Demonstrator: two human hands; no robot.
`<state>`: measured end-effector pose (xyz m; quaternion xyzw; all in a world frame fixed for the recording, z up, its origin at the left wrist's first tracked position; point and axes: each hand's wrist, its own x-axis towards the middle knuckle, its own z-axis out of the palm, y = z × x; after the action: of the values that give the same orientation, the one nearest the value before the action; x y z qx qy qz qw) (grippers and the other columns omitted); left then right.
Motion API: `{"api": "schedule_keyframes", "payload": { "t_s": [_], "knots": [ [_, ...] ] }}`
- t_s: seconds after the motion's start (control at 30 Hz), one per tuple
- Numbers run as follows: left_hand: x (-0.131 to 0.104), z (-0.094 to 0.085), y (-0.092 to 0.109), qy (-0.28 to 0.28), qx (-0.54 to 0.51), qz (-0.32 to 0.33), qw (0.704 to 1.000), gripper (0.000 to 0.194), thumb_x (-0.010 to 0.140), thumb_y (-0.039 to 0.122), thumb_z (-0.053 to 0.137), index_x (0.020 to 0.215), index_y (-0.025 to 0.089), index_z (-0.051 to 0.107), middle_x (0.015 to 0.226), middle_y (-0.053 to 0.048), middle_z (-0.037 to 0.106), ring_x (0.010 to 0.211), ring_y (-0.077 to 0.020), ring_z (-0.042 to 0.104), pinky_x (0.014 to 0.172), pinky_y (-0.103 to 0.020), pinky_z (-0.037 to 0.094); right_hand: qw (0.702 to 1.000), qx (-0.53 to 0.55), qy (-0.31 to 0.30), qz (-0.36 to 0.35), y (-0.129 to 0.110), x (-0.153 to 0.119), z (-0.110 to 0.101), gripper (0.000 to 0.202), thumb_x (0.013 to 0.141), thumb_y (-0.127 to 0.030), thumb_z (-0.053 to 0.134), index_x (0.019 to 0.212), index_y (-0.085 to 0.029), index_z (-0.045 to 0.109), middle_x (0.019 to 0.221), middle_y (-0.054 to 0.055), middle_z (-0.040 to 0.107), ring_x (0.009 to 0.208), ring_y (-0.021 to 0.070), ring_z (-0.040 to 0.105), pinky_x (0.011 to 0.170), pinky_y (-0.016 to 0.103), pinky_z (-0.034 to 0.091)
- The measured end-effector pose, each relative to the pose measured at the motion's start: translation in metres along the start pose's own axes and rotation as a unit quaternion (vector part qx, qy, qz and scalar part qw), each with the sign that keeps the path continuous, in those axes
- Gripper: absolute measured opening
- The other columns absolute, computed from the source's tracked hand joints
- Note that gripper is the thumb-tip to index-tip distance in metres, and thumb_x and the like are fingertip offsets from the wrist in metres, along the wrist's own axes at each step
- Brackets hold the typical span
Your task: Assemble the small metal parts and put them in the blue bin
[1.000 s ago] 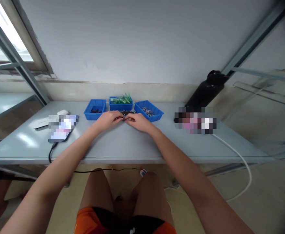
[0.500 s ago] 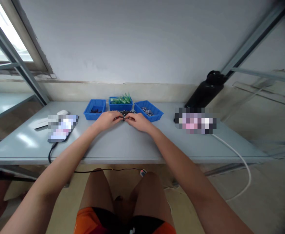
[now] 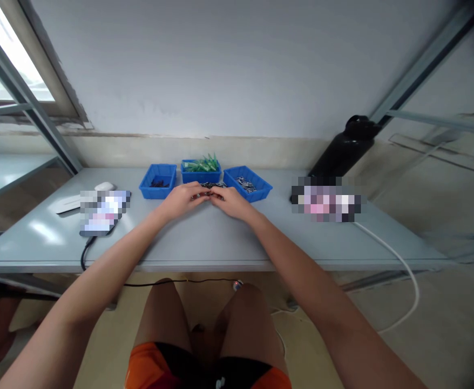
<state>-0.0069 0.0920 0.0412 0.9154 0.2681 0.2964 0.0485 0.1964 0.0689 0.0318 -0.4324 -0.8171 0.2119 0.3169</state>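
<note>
My left hand and my right hand meet fingertip to fingertip over the table, their fingers bent in a pinch. Whatever they hold is too small to make out. Just behind the fingers lies a small pile of dark and silvery pieces, partly covered by the hands. Around it stand three blue bins: the left bin holds dark small parts, the middle bin green plastic-looking pieces, and the right bin thin silvery metal pieces.
On the left of the table lie a phone with a black cable, a white case and a flat white item. At the right, a black bottle leans behind a blurred-out device with a white cable.
The left fingertips have shifted slightly right, and the fingers of both hands have changed position a little against each other. The bins and other things stay where they were.
</note>
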Motion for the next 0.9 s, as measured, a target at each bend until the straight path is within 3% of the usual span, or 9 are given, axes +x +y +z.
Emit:
{"api": "schedule_keyframes", "payload": {
  "t_s": [0.13,0.23,0.37,0.57,0.9],
  "knots": [
    [0.0007,0.0007,0.0000,0.014,-0.023,-0.001,1.000,0.022,0.093,0.029,0.053,0.101,0.016,0.070,0.094,-0.008,0.068,0.086,-0.0172,0.064,0.075,-0.027,0.049,1.000,0.009,-0.002,0.008,-0.0005,0.0008,0.0015,0.020,0.085,-0.033,0.052,0.079,-0.017,0.064,0.069,0.000,0.060,0.067,0.0132,0.051,0.065,0.025,0.034],
    [0.0008,-0.0008,0.0006,0.026,-0.050,-0.043,0.997,0.020,0.090,0.029,0.055,0.098,0.017,0.068,0.098,-0.007,0.070,0.087,-0.0168,0.065,0.072,-0.025,0.050,0.999,0.035,0.007,0.011,-0.0028,0.0002,0.0006,0.021,0.085,-0.034,0.054,0.087,-0.017,0.067,0.077,0.002,0.066,0.072,0.0145,0.055,0.069,0.026,0.037],
    [0.0000,-0.0008,0.0000,-0.001,-0.052,-0.093,0.994,0.019,0.087,0.030,0.055,0.097,0.017,0.066,0.093,-0.004,0.072,0.074,-0.0142,0.064,0.067,-0.024,0.048,0.999,0.038,0.025,0.011,-0.0049,-0.0012,-0.0009,0.028,0.087,-0.040,0.052,0.086,-0.017,0.068,0.078,0.003,0.065,0.070,0.0142,0.053,0.067,0.026,0.037],
    [-0.0007,0.0032,-0.0019,-0.027,0.024,-0.060,0.998,0.016,0.087,0.026,0.054,0.093,0.017,0.066,0.087,-0.004,0.070,0.077,-0.0158,0.062,0.069,-0.025,0.045,0.999,0.025,0.008,0.024,-0.0027,-0.0013,-0.0004,0.033,0.090,-0.044,0.048,0.082,-0.017,0.066,0.074,0.002,0.063,0.067,0.0133,0.050,0.065,0.026,0.034],
    [-0.0010,0.0032,-0.0025,-0.033,0.035,-0.031,0.998,0.016,0.088,0.027,0.056,0.091,0.017,0.068,0.085,-0.004,0.068,0.078,-0.0155,0.061,0.070,-0.026,0.046,1.000,0.012,-0.006,0.019,-0.0022,-0.0015,-0.0010,0.031,0.088,-0.040,0.048,0.086,-0.017,0.068,0.074,0.002,0.063,0.068,0.0134,0.051,0.063,0.025,0.033]
  ]
}}
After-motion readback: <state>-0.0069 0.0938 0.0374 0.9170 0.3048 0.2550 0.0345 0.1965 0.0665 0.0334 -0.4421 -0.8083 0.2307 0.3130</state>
